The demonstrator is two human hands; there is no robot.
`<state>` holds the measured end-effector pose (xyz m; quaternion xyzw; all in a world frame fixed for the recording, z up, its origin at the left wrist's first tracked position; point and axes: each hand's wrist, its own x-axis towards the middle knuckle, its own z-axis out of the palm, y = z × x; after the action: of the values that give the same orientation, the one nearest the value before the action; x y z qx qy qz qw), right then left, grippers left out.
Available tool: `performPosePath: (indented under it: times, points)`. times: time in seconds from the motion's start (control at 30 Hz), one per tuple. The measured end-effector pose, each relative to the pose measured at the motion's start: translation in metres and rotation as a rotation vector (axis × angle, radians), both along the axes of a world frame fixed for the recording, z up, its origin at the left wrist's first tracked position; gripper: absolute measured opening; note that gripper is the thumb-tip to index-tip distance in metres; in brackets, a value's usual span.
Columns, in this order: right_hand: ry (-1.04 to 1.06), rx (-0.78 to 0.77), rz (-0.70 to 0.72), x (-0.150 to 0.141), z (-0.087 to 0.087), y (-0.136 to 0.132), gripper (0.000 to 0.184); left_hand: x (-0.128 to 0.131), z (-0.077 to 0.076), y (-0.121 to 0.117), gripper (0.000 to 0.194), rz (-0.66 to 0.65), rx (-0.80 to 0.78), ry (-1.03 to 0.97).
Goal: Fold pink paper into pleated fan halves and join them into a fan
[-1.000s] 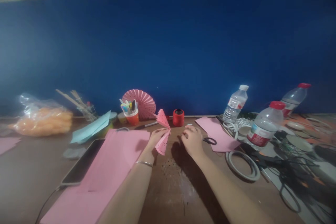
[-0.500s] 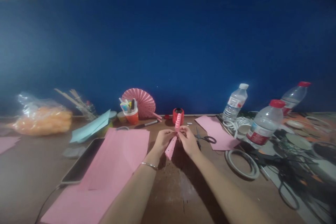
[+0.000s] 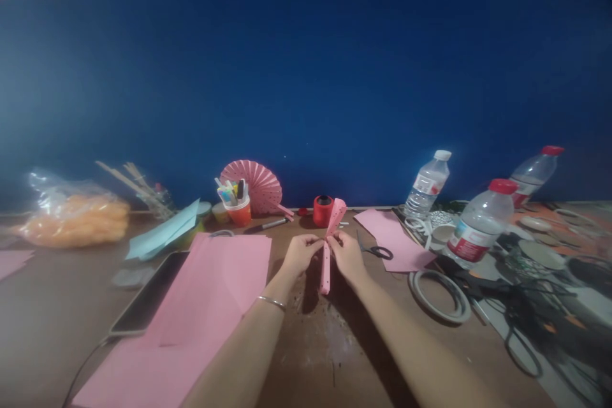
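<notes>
Between my two hands a strip of pleated pink paper [image 3: 326, 271] with dark dots stands nearly upright over the brown table. My left hand [image 3: 302, 252] pinches it at the middle from the left, its wrist wearing a silver bracelet. From the right, my right hand [image 3: 347, 254] grips the same spot with thumb and fingers. Above the grip the folds fan slightly and lean right; the lower end is a narrow, flat stack. Just behind the paper is a small red pot [image 3: 322, 210] with a dark opening.
Left lie pink sheets [image 3: 215, 293] and a black tablet [image 3: 148, 299]. Behind are a pen cup [image 3: 239, 211] and a dotted pink fan [image 3: 258, 185]. Scissors [image 3: 380, 252], a pink sheet [image 3: 399, 245], a tape roll [image 3: 440, 296] and bottles [image 3: 480, 223] stand or lie to the right.
The pleated paper has turned in my hands: its lower end swung right and now hangs straight, narrower, while its top tipped right. Both hands keep about the same place.
</notes>
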<state>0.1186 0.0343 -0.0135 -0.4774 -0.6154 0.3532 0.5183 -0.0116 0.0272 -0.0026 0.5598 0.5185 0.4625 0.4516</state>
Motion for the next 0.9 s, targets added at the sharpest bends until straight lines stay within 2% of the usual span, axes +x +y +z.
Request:
performPosePath:
  times: [0.17,0.33,0.53,0.9]
  points:
    - [0.083,-0.051,0.062,0.001,0.004,-0.002,0.020,0.000,0.004,-0.002,0.019,0.041,0.046,0.032]
    - [0.227,-0.124,0.155,-0.001,-0.003,0.000,0.021,0.000,0.001,-0.002,0.017,0.094,0.115,-0.013]
    - [0.408,-0.181,0.224,-0.004,-0.004,-0.002,0.023,-0.001,0.001,-0.004,0.015,0.059,0.223,0.038]
    - [0.398,-0.209,0.200,-0.005,-0.007,0.000,0.026,-0.004,0.003,-0.006,0.013,0.035,0.233,0.163]
